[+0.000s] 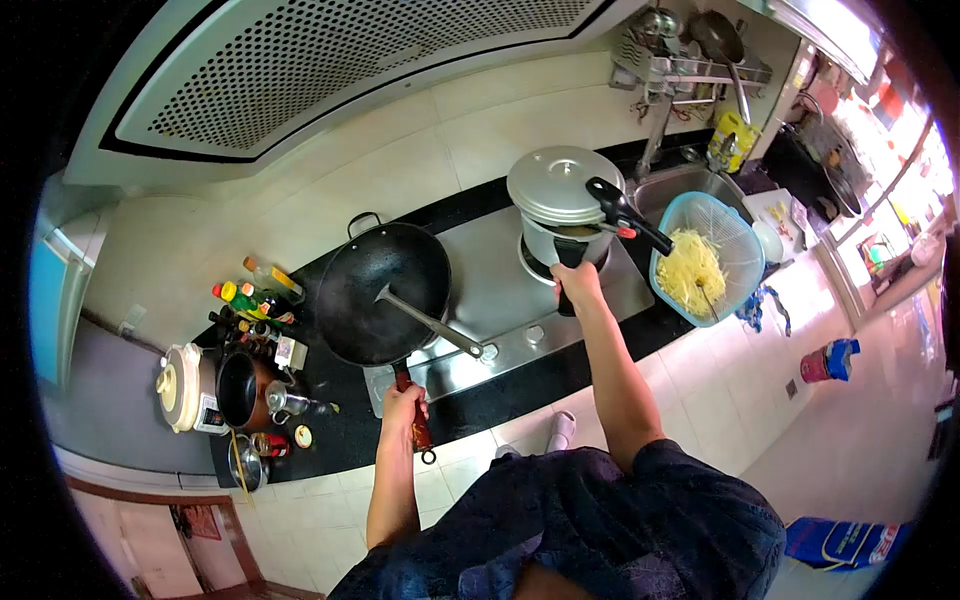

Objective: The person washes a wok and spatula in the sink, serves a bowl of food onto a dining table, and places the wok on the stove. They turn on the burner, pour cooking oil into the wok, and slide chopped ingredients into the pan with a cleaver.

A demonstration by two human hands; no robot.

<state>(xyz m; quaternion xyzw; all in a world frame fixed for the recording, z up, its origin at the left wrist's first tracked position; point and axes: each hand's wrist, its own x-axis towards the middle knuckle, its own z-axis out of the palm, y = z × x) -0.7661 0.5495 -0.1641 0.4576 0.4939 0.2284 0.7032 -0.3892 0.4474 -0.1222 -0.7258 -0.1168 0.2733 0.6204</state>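
My left hand [404, 412] is closed around the reddish-brown handle of a black wok [365, 275] on the left burner. A metal spatula [430, 322] rests in the wok, its handle sticking out over the rim towards the right. My right hand [577, 284] grips the black lower handle of a silver pressure cooker [562, 187] on the right burner. Its lid sits on top with the lid's black handle [628, 215] turned off to the right, not lined up with the lower handle. What is inside the cooker is mostly hidden by the lid.
A light blue basket [742, 245] of pale shredded vegetable [692, 272] stands right of the stove, beside the sink [690, 185]. Bottles [245, 300], a brown pot [245, 390] and a cream rice cooker [185, 388] crowd the left counter. A range hood [330, 80] hangs above.
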